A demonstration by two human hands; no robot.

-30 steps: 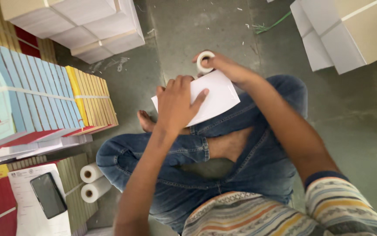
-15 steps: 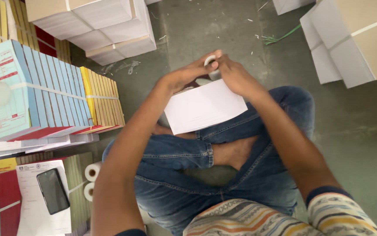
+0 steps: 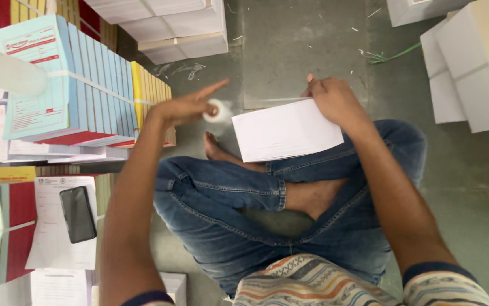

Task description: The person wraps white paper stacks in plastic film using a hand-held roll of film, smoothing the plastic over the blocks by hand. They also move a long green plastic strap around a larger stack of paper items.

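Note:
I sit cross-legged on the floor in blue jeans. My left hand (image 3: 190, 106) is out to the left over my knee, holding a small white roll of tape (image 3: 217, 110) in its fingers, index finger pointing out. My right hand (image 3: 335, 101) grips the top right corner of a white stack of paper (image 3: 285, 131) that rests on my lap, tilted slightly. The tape roll is a short way left of the paper, apart from it.
A strapped bundle of blue and yellow booklets (image 3: 74, 85) stands at left. White paper bundles (image 3: 165, 25) lie at the top, white boxes (image 3: 471, 68) at right. A black phone (image 3: 78, 213) lies on printed sheets at lower left. Grey concrete floor (image 3: 301, 51) stretches ahead.
Both hands were together at the top of the paper with the tape roll. Now my left hand has swung left with the roll, while my right hand stays on the paper.

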